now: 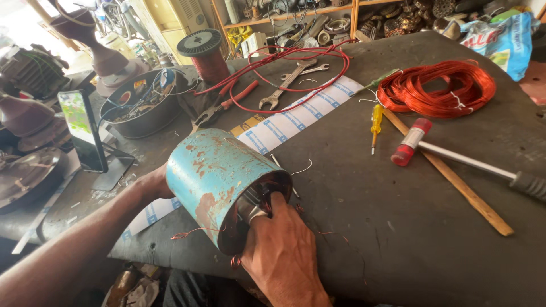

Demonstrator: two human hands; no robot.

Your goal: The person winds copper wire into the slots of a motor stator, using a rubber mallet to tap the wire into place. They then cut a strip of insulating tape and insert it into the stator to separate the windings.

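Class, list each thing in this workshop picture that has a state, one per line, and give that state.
Blue motor housing: rusty, lying tilted on its side, open end toward the person.
Left hand: steadying the housing's far end.
Right hand: fingers reaching inside the open end.
Copper wire coil: wound in a loose hank, lying flat.
Mallet: lying on the bench.
Pliers: lying down, untouched.
Phone: propped upright, screen lit.

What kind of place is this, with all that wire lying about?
Most likely a motor repair workshop: a rusty blue cylindrical motor housing steadied by both hands, a coil of bright orange-red copper wire, and steel spanners on the dark worktop.
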